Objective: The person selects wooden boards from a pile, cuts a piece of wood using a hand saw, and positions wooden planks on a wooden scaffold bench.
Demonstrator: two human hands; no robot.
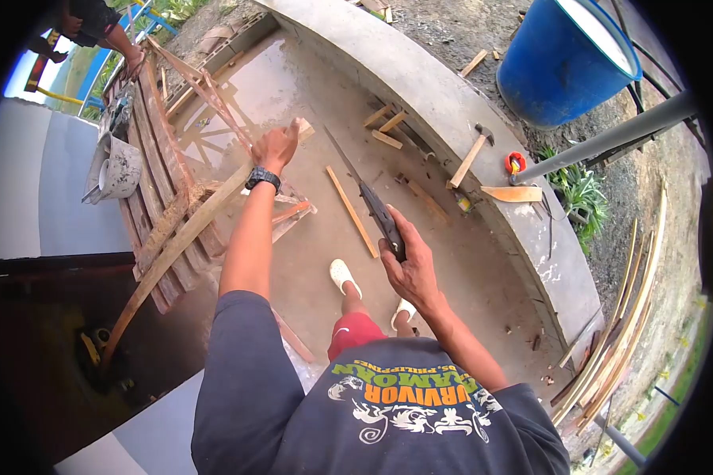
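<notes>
My left hand (276,149), with a dark watch on its wrist, is closed round the upper end of a long wooden board (206,214). The board slants down to the left across a slatted wooden bench (154,158). In my right hand (410,257) is the dark handle of a saw (382,215), its thin blade pointing up and to the left. The saw and the board are apart. A narrow wooden strip (352,210) lies on the floor between my two arms.
A hammer (471,157) and a wooden-handled tool (512,194) lie on the low concrete wall (420,83). Beyond it stands a blue barrel (558,67). Wood offcuts (388,139) are on the floor. A bucket (117,168) sits on the bench, near another person's foot (135,62).
</notes>
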